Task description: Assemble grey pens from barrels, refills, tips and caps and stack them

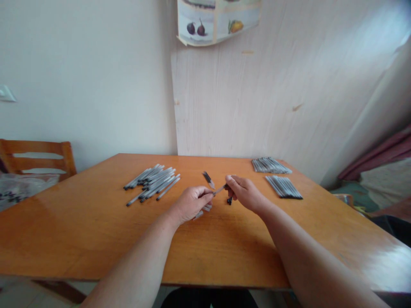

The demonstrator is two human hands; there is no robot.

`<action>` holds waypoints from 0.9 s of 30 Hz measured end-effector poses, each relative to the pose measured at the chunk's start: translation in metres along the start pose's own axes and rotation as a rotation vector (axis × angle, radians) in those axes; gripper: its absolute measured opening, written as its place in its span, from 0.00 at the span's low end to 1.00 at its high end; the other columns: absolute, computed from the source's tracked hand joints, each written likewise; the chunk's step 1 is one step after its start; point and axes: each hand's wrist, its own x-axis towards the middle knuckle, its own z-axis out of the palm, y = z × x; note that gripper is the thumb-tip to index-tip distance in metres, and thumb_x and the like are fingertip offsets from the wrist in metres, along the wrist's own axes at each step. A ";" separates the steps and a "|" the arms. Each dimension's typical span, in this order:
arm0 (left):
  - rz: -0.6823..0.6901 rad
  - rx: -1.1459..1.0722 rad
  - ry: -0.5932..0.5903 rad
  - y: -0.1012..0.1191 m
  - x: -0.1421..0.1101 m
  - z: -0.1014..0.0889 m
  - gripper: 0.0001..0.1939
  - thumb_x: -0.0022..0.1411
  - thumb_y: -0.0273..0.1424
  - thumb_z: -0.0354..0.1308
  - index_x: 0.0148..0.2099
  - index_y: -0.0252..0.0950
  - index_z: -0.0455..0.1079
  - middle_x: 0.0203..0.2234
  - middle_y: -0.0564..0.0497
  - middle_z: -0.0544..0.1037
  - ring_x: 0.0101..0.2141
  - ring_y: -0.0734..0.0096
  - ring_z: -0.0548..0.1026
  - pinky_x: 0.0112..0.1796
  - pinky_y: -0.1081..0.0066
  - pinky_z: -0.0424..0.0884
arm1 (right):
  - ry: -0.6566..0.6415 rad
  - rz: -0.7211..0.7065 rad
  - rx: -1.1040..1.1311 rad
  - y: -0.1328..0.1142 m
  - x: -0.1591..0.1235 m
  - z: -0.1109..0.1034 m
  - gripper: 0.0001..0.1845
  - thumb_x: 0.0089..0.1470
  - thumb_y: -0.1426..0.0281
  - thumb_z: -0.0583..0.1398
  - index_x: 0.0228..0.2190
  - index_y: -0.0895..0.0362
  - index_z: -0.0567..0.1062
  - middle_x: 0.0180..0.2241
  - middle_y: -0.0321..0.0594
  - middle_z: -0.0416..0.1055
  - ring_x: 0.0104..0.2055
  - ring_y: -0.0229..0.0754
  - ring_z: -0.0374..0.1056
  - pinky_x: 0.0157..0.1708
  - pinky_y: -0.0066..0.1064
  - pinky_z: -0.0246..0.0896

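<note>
A slim translucent pen (219,189) spans the gap between my two hands above the middle of the table. My left hand (194,202) pinches its left end. Clear pen pieces (203,211) stick out below that hand; whether it holds them or they lie on the table, I cannot tell. The fingers of my right hand (241,191) close on the pen's dark right end, hiding the tip. Small black caps (229,200) lie just under my right fingers. Beyond both hands, a few thin black-filled refills (209,179) rest on the table.
On the wooden table (96,231), a loose heap of grey pens (156,182) lies at left. Two neat rows of pens, a far one (270,165) and a nearer one (284,187), lie at right. A wooden chair (38,156) with a plastic bag (27,188) stands beyond the left edge.
</note>
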 end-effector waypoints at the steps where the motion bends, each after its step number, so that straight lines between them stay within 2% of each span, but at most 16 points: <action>1: -0.003 -0.006 0.000 0.000 0.000 0.000 0.15 0.60 0.42 0.58 0.40 0.33 0.73 0.30 0.46 0.79 0.31 0.69 0.77 0.30 0.73 0.69 | 0.010 0.001 0.025 -0.001 0.000 -0.001 0.27 0.63 0.50 0.47 0.25 0.56 0.69 0.23 0.38 0.68 0.24 0.36 0.63 0.25 0.28 0.56; 5: 0.012 -0.019 0.000 0.001 0.000 -0.001 0.16 0.61 0.43 0.57 0.38 0.33 0.72 0.28 0.47 0.78 0.29 0.70 0.76 0.30 0.73 0.70 | -0.002 0.003 0.086 -0.005 -0.002 -0.002 0.20 0.62 0.54 0.51 0.29 0.56 0.70 0.26 0.38 0.71 0.25 0.36 0.65 0.26 0.28 0.59; 8: 0.009 -0.004 0.001 0.000 0.000 -0.002 0.16 0.61 0.43 0.57 0.37 0.33 0.72 0.29 0.47 0.78 0.29 0.70 0.76 0.29 0.73 0.69 | -0.010 0.000 0.049 -0.007 -0.003 -0.002 0.16 0.60 0.57 0.54 0.30 0.56 0.69 0.27 0.37 0.71 0.26 0.36 0.65 0.26 0.28 0.59; 13: 0.019 -0.064 0.014 -0.005 0.002 0.000 0.15 0.58 0.40 0.61 0.41 0.33 0.71 0.29 0.47 0.78 0.30 0.69 0.77 0.30 0.71 0.72 | 0.022 -0.001 -0.049 -0.003 -0.003 0.003 0.18 0.60 0.57 0.54 0.25 0.56 0.68 0.21 0.35 0.67 0.22 0.36 0.62 0.24 0.28 0.55; 17: 0.058 -0.103 0.032 -0.005 0.003 0.001 0.15 0.56 0.38 0.64 0.41 0.35 0.69 0.31 0.49 0.77 0.29 0.70 0.77 0.31 0.70 0.73 | 0.043 0.019 -0.042 -0.002 -0.001 0.008 0.18 0.60 0.57 0.53 0.25 0.55 0.68 0.20 0.35 0.67 0.21 0.35 0.62 0.23 0.28 0.55; 20: 0.027 -0.062 0.007 -0.004 0.002 -0.001 0.17 0.58 0.43 0.61 0.40 0.34 0.70 0.30 0.48 0.77 0.30 0.69 0.77 0.31 0.71 0.72 | 0.069 0.023 -0.050 -0.004 -0.001 0.009 0.17 0.60 0.58 0.54 0.25 0.55 0.68 0.20 0.35 0.68 0.21 0.35 0.62 0.23 0.28 0.55; 23: -0.007 -0.004 -0.021 -0.002 0.001 -0.003 0.23 0.61 0.49 0.54 0.40 0.32 0.72 0.29 0.46 0.78 0.30 0.68 0.77 0.30 0.71 0.70 | 0.107 0.013 -0.076 -0.005 -0.001 0.008 0.17 0.60 0.58 0.54 0.25 0.55 0.68 0.20 0.35 0.67 0.21 0.35 0.62 0.23 0.28 0.54; 25: -0.014 0.003 -0.032 -0.002 0.001 -0.003 0.25 0.62 0.50 0.52 0.41 0.32 0.72 0.28 0.46 0.78 0.29 0.68 0.77 0.30 0.72 0.69 | 0.124 0.015 -0.069 -0.004 -0.001 0.008 0.18 0.60 0.57 0.54 0.25 0.55 0.68 0.19 0.35 0.67 0.21 0.35 0.61 0.23 0.27 0.54; 27: -0.026 0.004 -0.032 -0.002 0.001 -0.002 0.22 0.61 0.48 0.54 0.40 0.32 0.72 0.28 0.46 0.78 0.29 0.69 0.77 0.28 0.73 0.68 | 0.129 0.021 -0.046 -0.002 -0.001 0.009 0.18 0.60 0.56 0.54 0.25 0.55 0.69 0.20 0.35 0.67 0.21 0.35 0.61 0.23 0.27 0.54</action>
